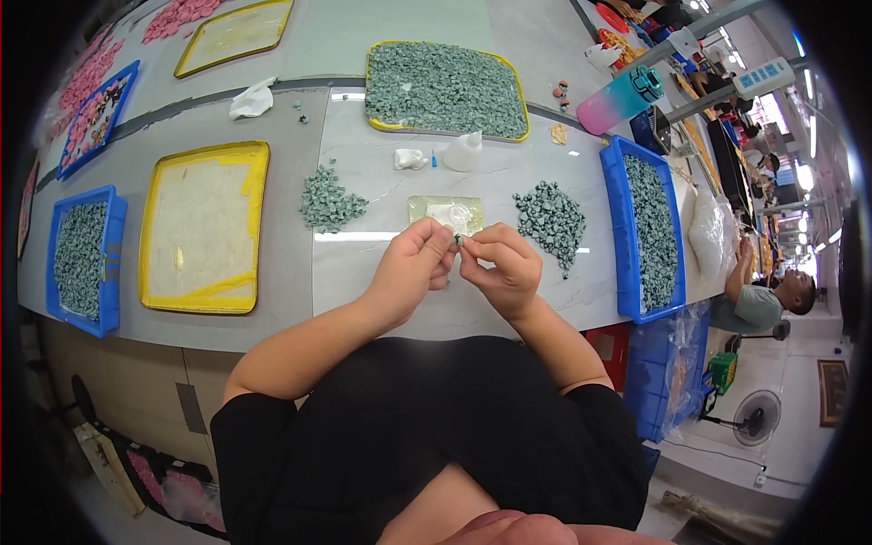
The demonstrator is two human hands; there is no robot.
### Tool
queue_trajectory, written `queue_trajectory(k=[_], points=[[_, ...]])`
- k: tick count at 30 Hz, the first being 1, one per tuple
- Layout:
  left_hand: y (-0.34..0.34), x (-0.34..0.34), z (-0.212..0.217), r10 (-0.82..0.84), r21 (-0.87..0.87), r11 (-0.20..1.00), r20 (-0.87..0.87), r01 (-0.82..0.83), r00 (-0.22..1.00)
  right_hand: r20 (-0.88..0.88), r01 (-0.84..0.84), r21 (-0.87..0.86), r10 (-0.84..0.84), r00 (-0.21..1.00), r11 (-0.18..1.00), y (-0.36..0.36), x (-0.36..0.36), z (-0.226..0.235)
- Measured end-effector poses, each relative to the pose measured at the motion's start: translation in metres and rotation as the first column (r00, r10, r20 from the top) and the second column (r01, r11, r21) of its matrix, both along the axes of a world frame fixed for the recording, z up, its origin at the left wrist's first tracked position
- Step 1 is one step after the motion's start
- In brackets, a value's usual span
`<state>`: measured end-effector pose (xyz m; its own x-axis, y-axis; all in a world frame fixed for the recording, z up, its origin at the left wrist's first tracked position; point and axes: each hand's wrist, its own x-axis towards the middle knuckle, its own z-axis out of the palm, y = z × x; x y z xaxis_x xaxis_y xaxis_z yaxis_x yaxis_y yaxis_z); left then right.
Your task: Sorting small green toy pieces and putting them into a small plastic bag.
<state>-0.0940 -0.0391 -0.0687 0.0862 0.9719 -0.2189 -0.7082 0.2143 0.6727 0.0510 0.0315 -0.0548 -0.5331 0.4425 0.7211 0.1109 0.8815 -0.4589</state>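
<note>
My left hand [411,271] and my right hand [505,269] meet at the fingertips over the table, both closed in a pinch. Between them is a small dark green piece [457,241], mostly hidden by the fingers. Just beyond lies a pale greenish rectangular pad [420,209] with a white patch on it. A pile of light green small pieces [332,200] is left of the hands. To the right, darker, shinier green pieces [551,223] are heaped. Behind the pad stand a white squeeze bottle [465,153], a small blue tip [434,160] and a crumpled white wad [411,160].
A yellow-rimmed tray [515,129] full of green pieces sits at the back. Blue bins [620,227] [112,263] flank the table. At left is a yellow-edged board [257,200]; a pink-teal bottle [614,102] stands back right. Another person [758,295] sits far right.
</note>
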Motion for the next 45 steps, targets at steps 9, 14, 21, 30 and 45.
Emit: queue_trajectory(k=[9,14,21,30,45], points=[[0.005,0.006,0.008,-0.038,-0.043,0.998,0.081,0.042,0.996,-0.032,-0.004,-0.057,0.002,0.999,0.998,0.01,0.014,0.004],[0.007,0.006,0.009,-0.064,-0.057,0.996,0.081,0.069,0.995,0.052,-0.091,0.092,0.087,0.995,0.992,0.018,0.018,0.01],[0.007,0.002,0.004,-0.069,-0.042,0.997,0.054,0.071,0.996,0.144,-0.168,0.22,0.139,0.98,0.961,0.026,0.016,0.015],[-0.001,0.007,0.003,0.006,0.067,0.998,-0.171,0.005,0.985,0.137,-0.237,0.2,0.213,0.968,0.951,0.025,0.018,0.015],[-0.004,0.007,-0.002,0.506,0.49,0.852,-0.686,-0.182,0.523,-0.006,-0.021,0.187,0.022,1.0,0.982,-0.002,-0.005,0.004]])
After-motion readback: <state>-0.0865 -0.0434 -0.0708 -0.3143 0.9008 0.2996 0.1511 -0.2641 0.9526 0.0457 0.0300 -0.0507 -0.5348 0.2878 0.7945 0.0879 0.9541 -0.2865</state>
